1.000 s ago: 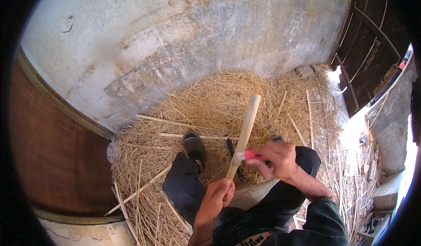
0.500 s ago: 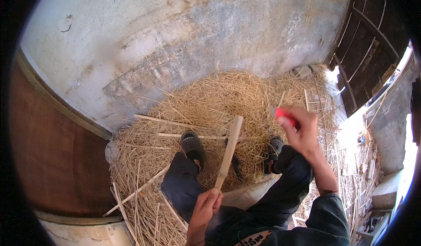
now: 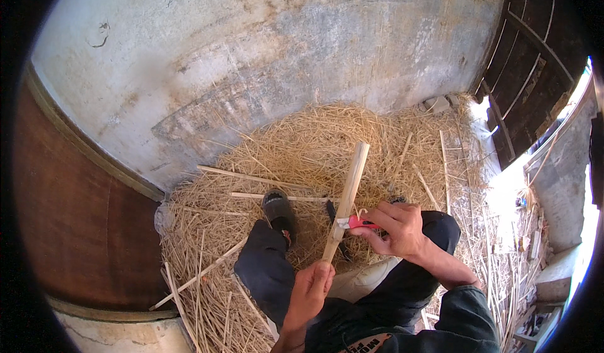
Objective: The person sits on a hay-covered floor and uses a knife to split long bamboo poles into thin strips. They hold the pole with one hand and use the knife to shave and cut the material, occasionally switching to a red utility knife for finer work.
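Note:
My left hand is closed around the lower end of a pale split bamboo stick, which tilts up and slightly right. In my right hand is a red utility knife, its fingers wrapped round the handle. The knife's pale tip rests against the stick, below the stick's middle. A thin curl of shaving shows beside the tip. Exactly how the blade meets the stick is too small to make out.
Straw-like shavings cover the floor around my shoe. Several pale strips lie among them. A dark long object lies partly behind the stick. A stained wall rises ahead; a brown panel stands left, dark boards right.
My right hand has come down and left, bringing the knife from the air onto the stick. My left hand and the stick have shifted slightly to the right.

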Action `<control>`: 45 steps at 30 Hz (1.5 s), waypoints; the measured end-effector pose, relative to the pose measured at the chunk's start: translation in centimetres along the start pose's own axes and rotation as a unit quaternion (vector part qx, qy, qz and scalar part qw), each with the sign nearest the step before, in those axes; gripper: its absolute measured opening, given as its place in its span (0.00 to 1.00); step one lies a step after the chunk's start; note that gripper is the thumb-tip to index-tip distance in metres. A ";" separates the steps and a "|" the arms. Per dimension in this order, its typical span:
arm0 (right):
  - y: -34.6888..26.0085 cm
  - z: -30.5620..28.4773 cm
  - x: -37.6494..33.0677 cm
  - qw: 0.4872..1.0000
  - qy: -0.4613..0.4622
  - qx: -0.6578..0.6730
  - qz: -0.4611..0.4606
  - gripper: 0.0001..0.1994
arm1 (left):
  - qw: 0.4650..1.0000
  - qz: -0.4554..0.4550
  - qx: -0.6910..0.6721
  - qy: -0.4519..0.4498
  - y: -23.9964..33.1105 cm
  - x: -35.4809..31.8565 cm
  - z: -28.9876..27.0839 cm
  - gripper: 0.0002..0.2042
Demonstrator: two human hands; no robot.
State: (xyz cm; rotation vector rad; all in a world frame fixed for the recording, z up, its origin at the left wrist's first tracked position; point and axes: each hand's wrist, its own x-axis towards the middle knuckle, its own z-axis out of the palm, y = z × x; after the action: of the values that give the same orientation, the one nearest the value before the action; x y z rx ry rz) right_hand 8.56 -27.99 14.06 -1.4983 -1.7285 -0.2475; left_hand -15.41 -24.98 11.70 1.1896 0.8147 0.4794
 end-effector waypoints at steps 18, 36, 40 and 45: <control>19.6 8.5 1.8 0.908 -0.346 -0.165 0.170 0.19 | 0.930 0.137 0.313 0.133 2.9 2.2 -6.0 0.09; 12.3 31.7 -25.4 0.722 -0.445 -0.008 0.530 0.37 | 0.722 -0.126 0.666 -0.135 0.3 23.8 -15.4 0.09; 8.8 33.1 -25.0 0.692 -0.452 -0.023 0.562 0.38 | 0.735 -0.210 0.631 -0.132 -0.6 26.7 -15.1 0.07; 8.3 34.9 -27.1 0.721 -0.373 -0.110 0.574 0.39 | 0.601 -0.178 0.770 -0.117 0.1 26.6 -13.0 0.07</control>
State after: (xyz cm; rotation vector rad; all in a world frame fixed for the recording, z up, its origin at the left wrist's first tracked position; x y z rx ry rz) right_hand -0.61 -24.01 -29.79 -2.7867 -0.9075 0.9549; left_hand -8.57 2.03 1.89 2.4865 1.1815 -1.0200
